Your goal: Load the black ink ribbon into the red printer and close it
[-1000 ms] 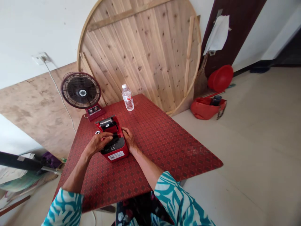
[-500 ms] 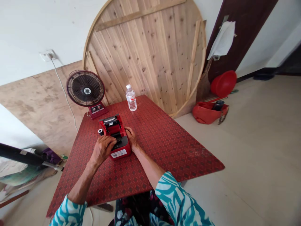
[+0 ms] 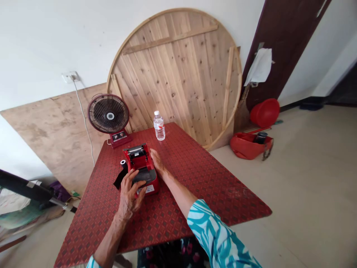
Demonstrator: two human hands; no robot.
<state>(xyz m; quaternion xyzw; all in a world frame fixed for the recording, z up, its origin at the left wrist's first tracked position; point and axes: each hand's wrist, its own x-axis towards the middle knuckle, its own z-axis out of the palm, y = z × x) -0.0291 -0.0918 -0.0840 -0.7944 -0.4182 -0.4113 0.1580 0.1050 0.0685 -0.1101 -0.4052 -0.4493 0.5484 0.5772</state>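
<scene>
A red label printer (image 3: 155, 185) stands on the table with its lid (image 3: 136, 151) tipped up and back. Its dark inside shows, and a white label is stuck on its front. My left hand (image 3: 129, 195) is at the printer's front left, fingers apart over the front edge, holding nothing I can see. Along the printer's right side lies my right hand (image 3: 157, 162), its fingers stretched out flat against the casing. Left of the printer is a small black roll (image 3: 123, 163) with a white core; a strip of black film (image 3: 119, 179) lies below it.
A red patterned table (image 3: 200, 186) bears a fan (image 3: 108, 113) at its back left and a water bottle (image 3: 159, 126) behind the printer. A round wooden board (image 3: 178, 74) leans on the wall. On the floor at right are an orange bag (image 3: 242, 146) and a red basin (image 3: 264, 112).
My left hand has come away from the printer's inside toward its front, and its fingers have spread. My right hand stays at the printer's side. The whole view has shifted slightly.
</scene>
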